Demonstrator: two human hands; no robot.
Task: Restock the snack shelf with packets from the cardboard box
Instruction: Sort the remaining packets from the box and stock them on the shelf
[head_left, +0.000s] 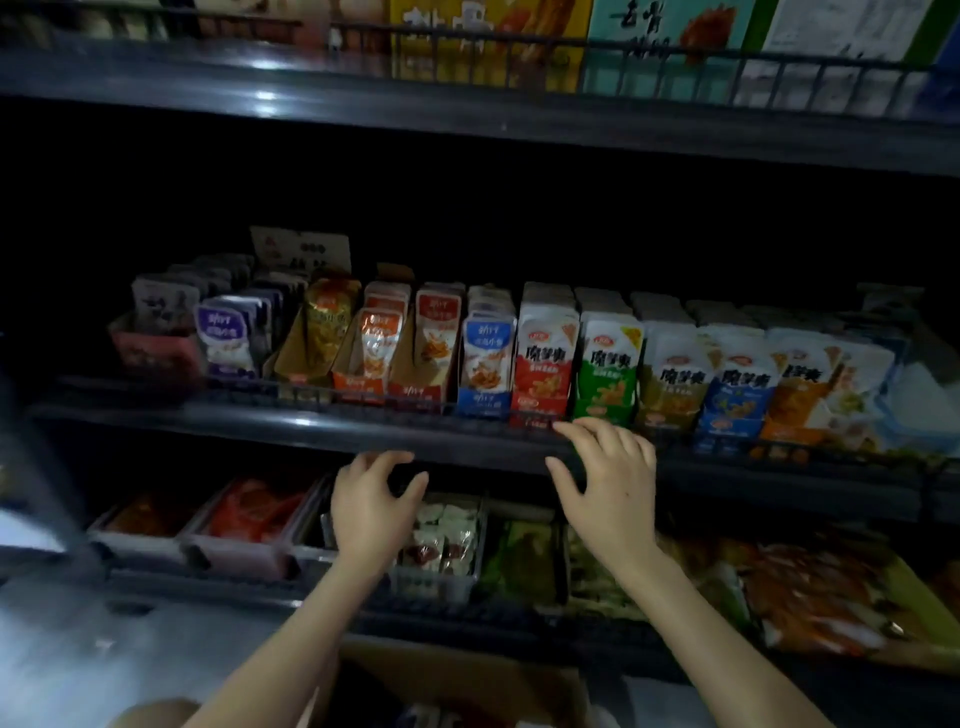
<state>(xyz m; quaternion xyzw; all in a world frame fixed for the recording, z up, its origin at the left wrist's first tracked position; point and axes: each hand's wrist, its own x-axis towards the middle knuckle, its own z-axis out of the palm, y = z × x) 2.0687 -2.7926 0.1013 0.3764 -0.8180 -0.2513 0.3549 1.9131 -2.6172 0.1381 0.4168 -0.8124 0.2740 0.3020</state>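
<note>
head view: glossy flat packets (543, 364) are stood in rows on the dark metal shelf (260, 422); the brown cardboard box (467, 675) is seen below. the left hand (371, 509) and right hand (608, 478) are held at the shelf edge, fingers loosely spread, empty.

- The snack shelf (363, 423) has a dark front edge that looks like painted metal, smooth, with soft glints of light.
- A thin wire rail (332, 391) of dark metal runs along that edge.
- The snack packets (543, 358) look like glossy plastic film, printed, with bright sheen on their white tops.
- The gold packet (327, 322) looks foil-like and shiny.
- Brown display cartons (410, 358) between packets look like matt card.
- The cardboard box (457, 675) is plain brown, matt and dull.
- The clear bins (244, 551) on the lower shelf look like smooth translucent plastic.
- The upper shelf (260, 78) shows a glossy dark surface with white reflections.
</note>
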